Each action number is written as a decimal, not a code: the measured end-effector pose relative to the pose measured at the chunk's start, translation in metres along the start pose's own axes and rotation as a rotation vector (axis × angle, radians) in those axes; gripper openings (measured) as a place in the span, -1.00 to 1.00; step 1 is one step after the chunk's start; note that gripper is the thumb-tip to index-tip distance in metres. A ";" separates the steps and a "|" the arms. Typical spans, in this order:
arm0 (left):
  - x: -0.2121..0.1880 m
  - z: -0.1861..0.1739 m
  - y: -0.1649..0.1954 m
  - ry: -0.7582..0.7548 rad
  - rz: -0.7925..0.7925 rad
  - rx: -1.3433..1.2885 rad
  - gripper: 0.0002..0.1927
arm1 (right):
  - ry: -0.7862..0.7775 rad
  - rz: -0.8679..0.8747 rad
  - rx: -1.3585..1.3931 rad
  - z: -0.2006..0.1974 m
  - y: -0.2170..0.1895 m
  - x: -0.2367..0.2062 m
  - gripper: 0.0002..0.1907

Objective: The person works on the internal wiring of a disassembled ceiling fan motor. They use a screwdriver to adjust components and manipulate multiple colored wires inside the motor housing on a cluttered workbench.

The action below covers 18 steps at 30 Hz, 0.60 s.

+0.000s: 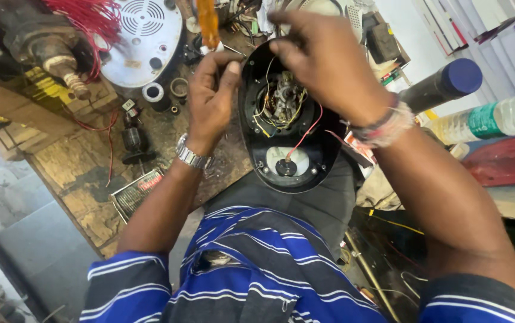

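Note:
A black oval appliance housing [287, 128] rests open on my lap, its inside showing a tangle of yellow, white and red wires [281, 107] and a round white part [287, 161] lower down. My left hand [209, 98], with a metal watch on the wrist, grips an orange-handled screwdriver [208, 24] at the housing's left rim. My right hand [323, 63], with thread bands on the wrist, covers the housing's top edge, fingers curled over it and touching the wires.
A worn wooden workbench [84, 173] lies to the left with a white round vented cover [143, 36], red wire coils [90, 21], a small motor [131, 140] and rings. On the right are a dark cylinder with blue cap [443, 87] and a plastic bottle [497, 116].

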<state>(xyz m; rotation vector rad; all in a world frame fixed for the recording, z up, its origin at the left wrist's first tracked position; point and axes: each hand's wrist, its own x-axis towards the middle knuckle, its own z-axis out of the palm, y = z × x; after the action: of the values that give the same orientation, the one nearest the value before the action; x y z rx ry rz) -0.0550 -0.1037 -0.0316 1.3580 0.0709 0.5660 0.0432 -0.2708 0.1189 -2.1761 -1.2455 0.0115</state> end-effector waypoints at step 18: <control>0.053 0.006 0.032 -0.396 0.592 0.767 -0.55 | 0.246 -0.279 0.030 -0.004 -0.007 -0.011 -0.58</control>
<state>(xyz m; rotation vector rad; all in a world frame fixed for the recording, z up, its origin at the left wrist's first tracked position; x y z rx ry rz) -0.0178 -0.0833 0.0145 2.2441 -0.4993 0.7883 0.0328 -0.2792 0.1219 -1.8943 -1.3806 -0.3391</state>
